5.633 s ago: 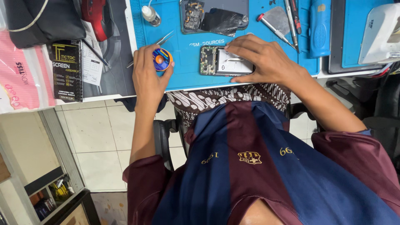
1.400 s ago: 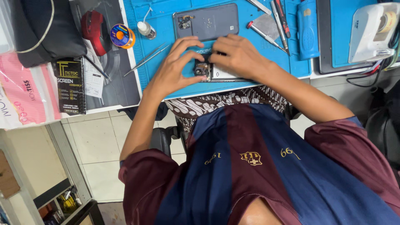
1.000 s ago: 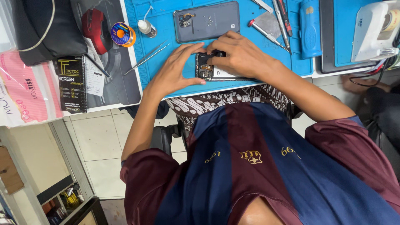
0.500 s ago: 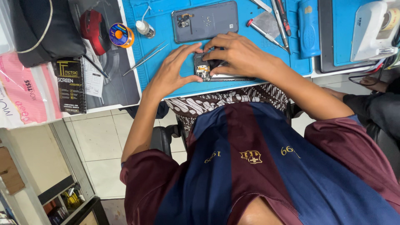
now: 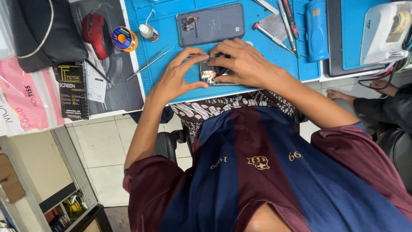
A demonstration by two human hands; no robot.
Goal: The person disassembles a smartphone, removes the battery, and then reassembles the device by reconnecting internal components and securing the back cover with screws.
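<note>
Blue work mat (image 5: 171, 64) fills desk edge; dark back cover (image 5: 214, 23) lies face-down just above the hands, tweezers (image 5: 148, 63) to its left. Opened phone (image 5: 210, 74) sits at mat's near edge; left hand (image 5: 178, 77) & right hand (image 5: 244, 64) close together, fingertips pinched on its exposed top end. Risks, imo: phone slides off the edge; too much pressure cracks a board part; loose bits roll off.

Bright, even light, soft shadows, sharp focus, and wide-angle bending toward the frame's edges.
</note>
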